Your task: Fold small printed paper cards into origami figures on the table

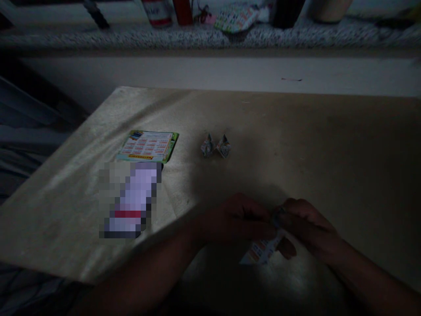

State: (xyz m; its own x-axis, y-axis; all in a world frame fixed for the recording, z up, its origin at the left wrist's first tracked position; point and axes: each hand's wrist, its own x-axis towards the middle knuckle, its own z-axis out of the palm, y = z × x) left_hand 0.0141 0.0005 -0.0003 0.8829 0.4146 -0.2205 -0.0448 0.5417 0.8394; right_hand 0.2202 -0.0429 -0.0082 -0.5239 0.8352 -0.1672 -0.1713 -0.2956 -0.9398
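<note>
A piece of printed paper (259, 252), folded to a point at its lower left, is held between my two hands above the table. My left hand (243, 219) pinches its upper edge with thumb and fingers closed. From the other side my right hand (305, 224) grips the same paper, thumb on top and a fingertip showing beneath. The light is dim, so the exact folds are hard to make out. Farther back on the table stand two small folded paper shapes (208, 147) with pointed tips, side by side.
A printed card or booklet with a green edge (148, 147) lies on the left of the cloth-covered table (296, 131). Just below it is a pixelated phone-like object (134, 199). Behind, a speckled stone sill (197, 39) carries containers and a crumpled printed packet (235, 18).
</note>
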